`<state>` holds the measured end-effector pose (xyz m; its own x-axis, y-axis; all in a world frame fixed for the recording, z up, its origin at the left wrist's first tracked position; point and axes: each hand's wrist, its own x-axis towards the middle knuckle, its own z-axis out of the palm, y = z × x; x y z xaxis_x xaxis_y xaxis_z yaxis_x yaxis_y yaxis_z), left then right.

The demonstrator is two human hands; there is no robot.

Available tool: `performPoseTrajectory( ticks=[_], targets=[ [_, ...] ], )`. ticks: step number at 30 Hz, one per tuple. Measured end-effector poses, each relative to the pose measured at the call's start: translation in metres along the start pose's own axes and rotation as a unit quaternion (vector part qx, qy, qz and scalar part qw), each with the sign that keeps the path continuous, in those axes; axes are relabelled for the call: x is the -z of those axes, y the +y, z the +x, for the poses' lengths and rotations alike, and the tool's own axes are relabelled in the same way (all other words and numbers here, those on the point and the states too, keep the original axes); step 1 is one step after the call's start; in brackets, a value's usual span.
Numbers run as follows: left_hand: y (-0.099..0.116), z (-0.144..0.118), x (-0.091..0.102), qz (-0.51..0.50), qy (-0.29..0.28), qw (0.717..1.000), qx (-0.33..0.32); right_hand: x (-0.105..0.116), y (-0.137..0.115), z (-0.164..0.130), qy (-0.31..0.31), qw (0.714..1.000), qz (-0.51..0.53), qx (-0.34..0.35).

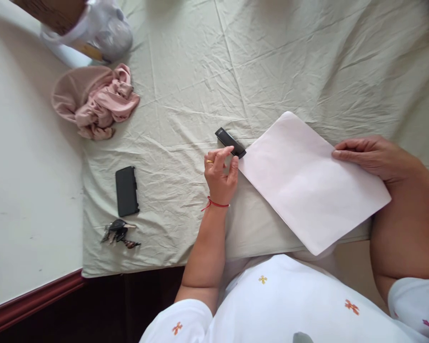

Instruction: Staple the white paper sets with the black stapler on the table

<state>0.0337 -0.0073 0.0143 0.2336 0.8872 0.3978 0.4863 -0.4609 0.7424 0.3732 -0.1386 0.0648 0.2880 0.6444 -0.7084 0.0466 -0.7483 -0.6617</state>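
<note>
A stack of white paper (307, 181) lies tilted on a pale green bedsheet (207, 81). A small black stapler (229, 142) sits at the paper's left corner. My left hand (220, 174) has its fingertips on the stapler's near end, fingers curled, a ring on one finger and a red thread at the wrist. My right hand (372, 155) rests flat on the paper's right edge, pressing it down.
A black phone (127, 190) and a bunch of keys (119, 233) lie at the sheet's left edge. A crumpled pink cloth (95, 102) and a plastic bag (103, 31) sit at the far left. A wall (28, 181) runs along the left.
</note>
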Motion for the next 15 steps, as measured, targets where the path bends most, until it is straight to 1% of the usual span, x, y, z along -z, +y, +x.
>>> performPoseTrajectory(
  ticks=[2,4,6,9,15],
  targets=[
    [-0.001,0.001,-0.001,0.022,-0.024,0.997,-0.069,0.000,0.000,0.001,-0.003,1.000,-0.002,0.004],
    [-0.005,0.003,-0.002,0.020,-0.046,0.994,-0.095,-0.001,0.001,0.002,-0.006,1.000,-0.002,0.010],
    [-0.010,0.004,-0.004,0.007,-0.054,0.995,-0.086,-0.001,0.002,0.003,-0.008,1.000,-0.002,0.010],
    [-0.015,0.004,-0.005,-0.019,-0.049,0.996,-0.073,0.000,0.004,0.004,-0.007,1.000,-0.003,0.008],
    [-0.017,0.005,-0.003,-0.043,-0.046,0.997,-0.044,0.001,0.004,0.004,0.008,1.000,0.002,0.006]
  ],
)
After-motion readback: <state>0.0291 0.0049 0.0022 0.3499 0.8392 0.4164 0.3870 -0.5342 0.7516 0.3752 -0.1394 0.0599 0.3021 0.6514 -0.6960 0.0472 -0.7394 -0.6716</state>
